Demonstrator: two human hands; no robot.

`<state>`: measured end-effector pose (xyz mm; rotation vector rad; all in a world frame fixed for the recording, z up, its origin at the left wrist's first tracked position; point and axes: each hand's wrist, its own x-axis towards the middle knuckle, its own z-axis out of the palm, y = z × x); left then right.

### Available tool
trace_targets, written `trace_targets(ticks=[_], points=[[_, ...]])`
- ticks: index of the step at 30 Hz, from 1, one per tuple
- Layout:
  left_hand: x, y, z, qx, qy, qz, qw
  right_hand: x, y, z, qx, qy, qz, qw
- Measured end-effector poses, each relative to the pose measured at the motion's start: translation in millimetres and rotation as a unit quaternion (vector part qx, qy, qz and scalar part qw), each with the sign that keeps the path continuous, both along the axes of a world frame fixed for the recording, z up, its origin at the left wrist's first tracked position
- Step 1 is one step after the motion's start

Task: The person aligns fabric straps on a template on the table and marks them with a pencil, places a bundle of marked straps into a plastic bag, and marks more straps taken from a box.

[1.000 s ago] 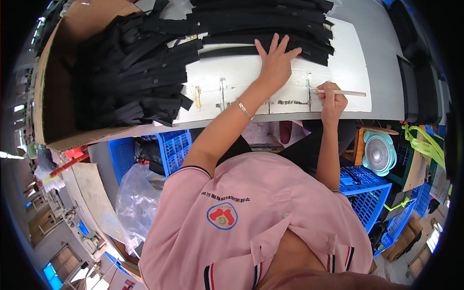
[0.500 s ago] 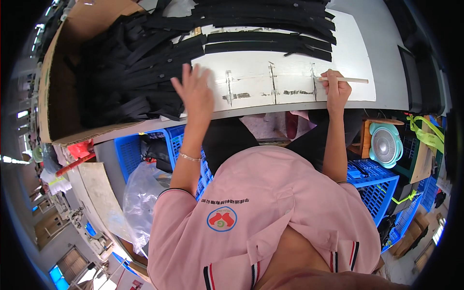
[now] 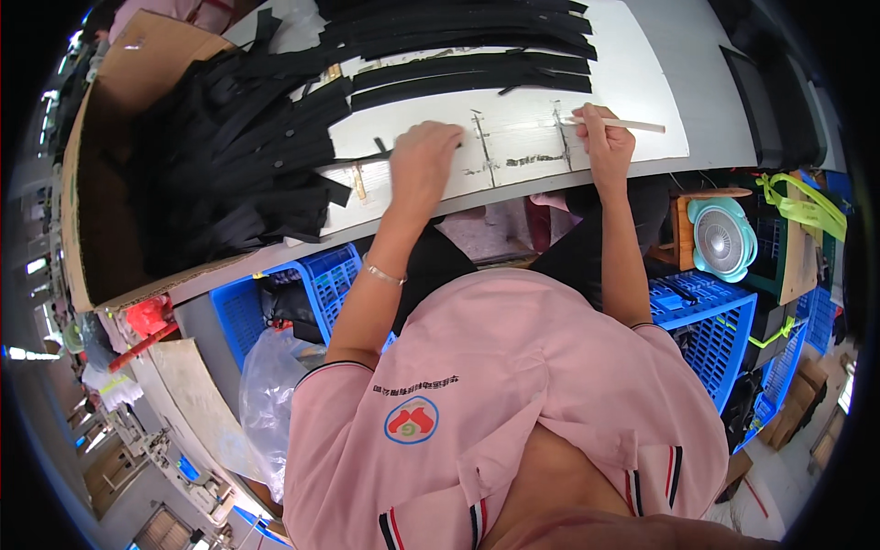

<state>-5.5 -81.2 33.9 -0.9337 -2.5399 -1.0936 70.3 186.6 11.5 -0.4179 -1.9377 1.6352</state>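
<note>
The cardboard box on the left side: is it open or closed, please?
Open: the cardboard box shows its inner walls, and black strips run out of it onto the white board.

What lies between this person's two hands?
In the head view, white board with dark marks lies between the left hand and right hand.
</note>
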Motion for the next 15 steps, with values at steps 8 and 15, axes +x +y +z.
trace_targets(ticks=[8, 15], points=[[7, 99, -16, 0.104, -0.084, -0.052, 0.99, 17, -37, 12, 0.306, 0.017, -0.011, 0.952], [24, 82, -21, 0.088, -0.05, -0.028, 0.994, 48, -31, -5, 0.479, -0.006, 0.029, 0.878]])
